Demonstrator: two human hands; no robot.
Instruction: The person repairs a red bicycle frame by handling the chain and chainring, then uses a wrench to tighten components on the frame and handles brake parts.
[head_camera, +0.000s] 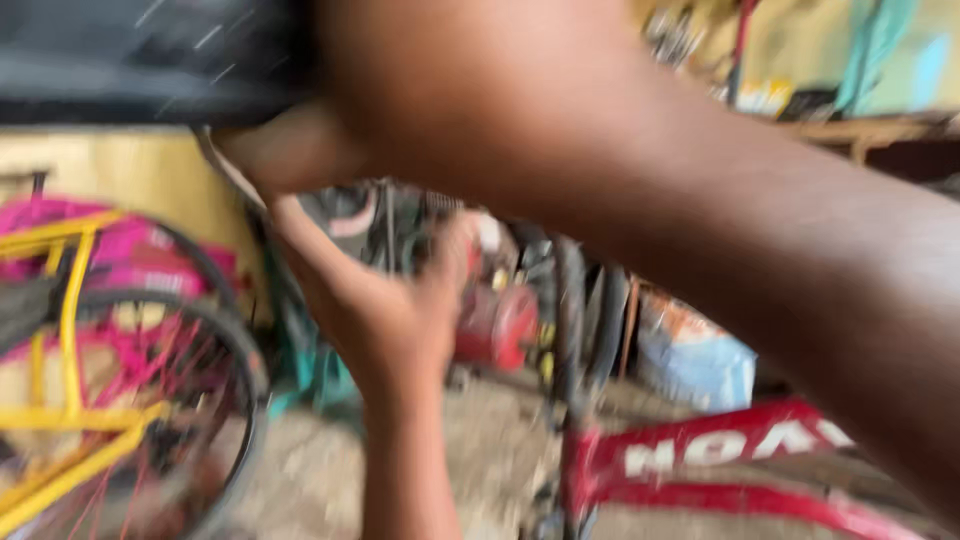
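Head view, heavily blurred. Left hand (375, 300) raised, palm toward the camera, fingers reaching up to a pale strap-like piece (235, 170) under a dark object (130, 60) at the top left; contact seems likely, but grip cannot be told. Right forearm crosses the frame from the lower right to the top centre; right hand (420, 90) sits against the same dark object, fingers hidden, so clenched or released cannot be told. Below: red bicycle frame (720, 450) at the lower right, yellow bicycle frame (70, 400) with a spoked wheel (200, 400) at the left, both over the dusty floor (480, 460). Wooden shelf (860, 128) at the upper right
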